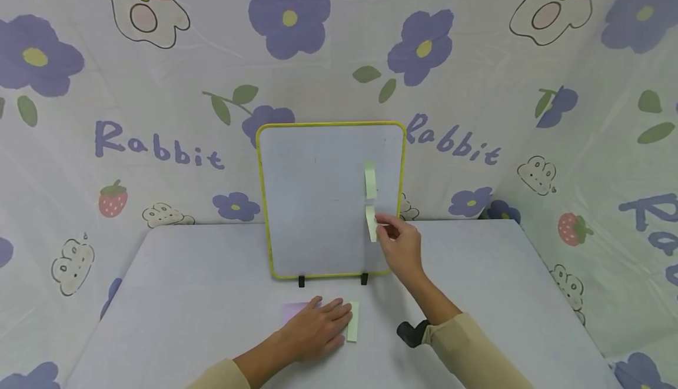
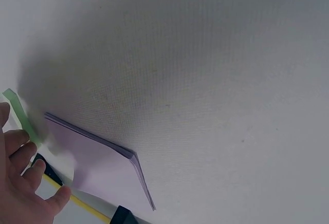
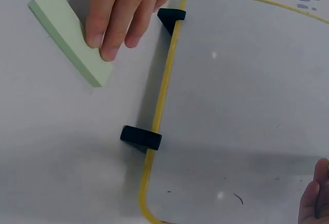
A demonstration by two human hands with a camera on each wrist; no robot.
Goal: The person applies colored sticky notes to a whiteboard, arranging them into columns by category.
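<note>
A whiteboard (image 1: 318, 212) with a yellow frame stands upright on the table. On its right side hangs a pale green sticky note (image 1: 370, 180), its lower part curling outward. Just below it, my right hand (image 1: 404, 250) pinches a second pale green sticky note (image 1: 371, 224) between thumb and fingers, against or close to the board. My left hand (image 1: 320, 330) lies with spread fingers in front of the board, partly over a purple sticky note pad (image 2: 108, 167). Its fingertips touch a narrow pale green sticky note pad (image 3: 72, 34). Only the right hand's edge shows in the right wrist view.
Two black feet (image 1: 301, 281) hold up the board's lower edge. The white table (image 1: 201, 295) reaches back to a cloth wall (image 1: 175, 83) printed with flowers and rabbits. A black device (image 1: 412, 334) sits at the right wrist. Small dark marks dot the board.
</note>
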